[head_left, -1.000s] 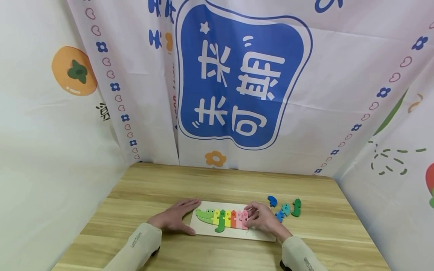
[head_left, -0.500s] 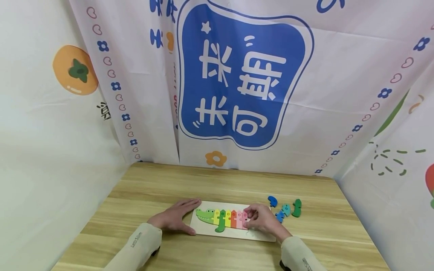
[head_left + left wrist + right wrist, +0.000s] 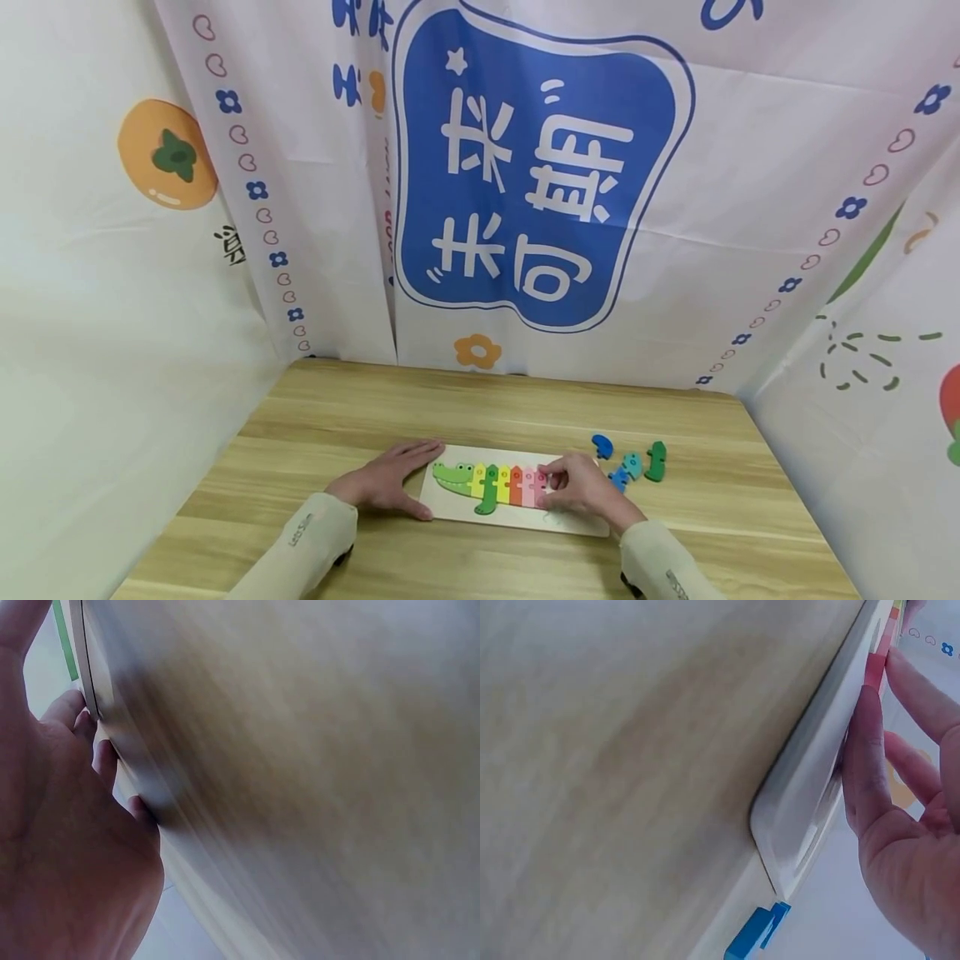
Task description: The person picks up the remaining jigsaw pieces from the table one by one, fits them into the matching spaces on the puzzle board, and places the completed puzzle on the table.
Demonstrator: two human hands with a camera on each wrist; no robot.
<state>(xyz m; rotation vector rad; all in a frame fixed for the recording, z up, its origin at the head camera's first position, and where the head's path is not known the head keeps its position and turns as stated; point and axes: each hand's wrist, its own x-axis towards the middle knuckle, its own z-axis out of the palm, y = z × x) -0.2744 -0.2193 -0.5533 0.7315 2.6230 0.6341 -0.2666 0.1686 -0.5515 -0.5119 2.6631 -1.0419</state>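
A pale wooden puzzle board (image 3: 450, 507) lies on the table, with a crocodile puzzle laid in it: a green head (image 3: 454, 476), then yellow, green, red and pink segments. My left hand (image 3: 385, 483) rests at the board's left end, thumb and fingers spread along its edge. At the row's right end, my right hand (image 3: 583, 487) pinches the last pink puzzle piece (image 3: 541, 480) between thumb and fingers at its top and bottom. From the right wrist, the pink piece (image 3: 876, 669) shows at the fingertips, partly hidden by them. The left wrist view has the left hand (image 3: 79, 825) against the board's edge.
Loose puzzle pieces lie beyond the right hand: a dark blue piece (image 3: 602, 446), a light blue piece (image 3: 632, 463), a blue piece (image 3: 618, 479) and a green piece (image 3: 656, 461). A printed cloth (image 3: 337, 275) hangs behind the wooden table (image 3: 352, 392).
My right hand's fingers have shifted very slightly at the pink puzzle piece, closing in on it. The left hand and the board have stayed in place.
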